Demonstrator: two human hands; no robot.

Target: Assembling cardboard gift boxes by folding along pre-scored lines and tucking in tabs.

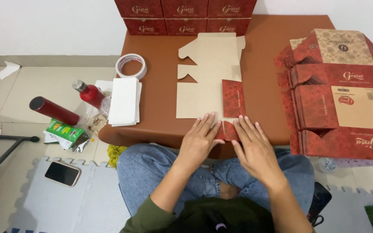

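Observation:
A flat, unfolded cardboard box blank [203, 82] lies brown side up on a low brown table [160, 95], with one red patterned flap [233, 98] folded over at its right. My left hand [199, 140] presses flat on the near edge of the blank, fingers together. My right hand [251, 144] lies flat beside it on a small red flap [228, 130] at the table's near edge. Neither hand grips anything; both palms press down.
Flat red box blanks [342, 108] are piled at the table's right. Assembled red boxes [186, 16] are stacked at the back. A tape roll [131, 65] and white sheets [124, 101] lie left. On the floor are a red bottle [89, 92], a red tube [53, 111] and a phone [62, 173].

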